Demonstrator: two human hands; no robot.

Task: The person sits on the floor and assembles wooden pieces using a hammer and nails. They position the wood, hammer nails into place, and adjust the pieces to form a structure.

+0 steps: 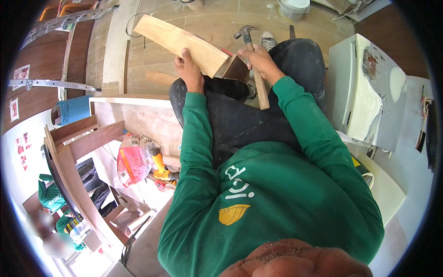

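My left hand point(188, 69) is closed on the near long edge of a boxy wooden piece point(180, 41), its thumb lying on the pale top face. The piece slants from the upper left down toward my knees, and its brown end point(234, 68) faces my right hand. A claw hammer point(261, 92) is in my right hand point(262, 60), gripped high on the wooden handle just below the metal head. The head points up and away from me, with the handle's butt hanging over my lap. Hammer and wooden piece appear close together; whether they touch I cannot tell.
A white bucket point(294, 8) stands on the tiled floor ahead. To my right is a stained white cabinet-like block point(364, 87). On my left, a yellow drill point(160, 167) lies beside a red-and-clear plastic bag point(134, 161), with ladders point(69, 21) farther off and two people behind a wooden frame.
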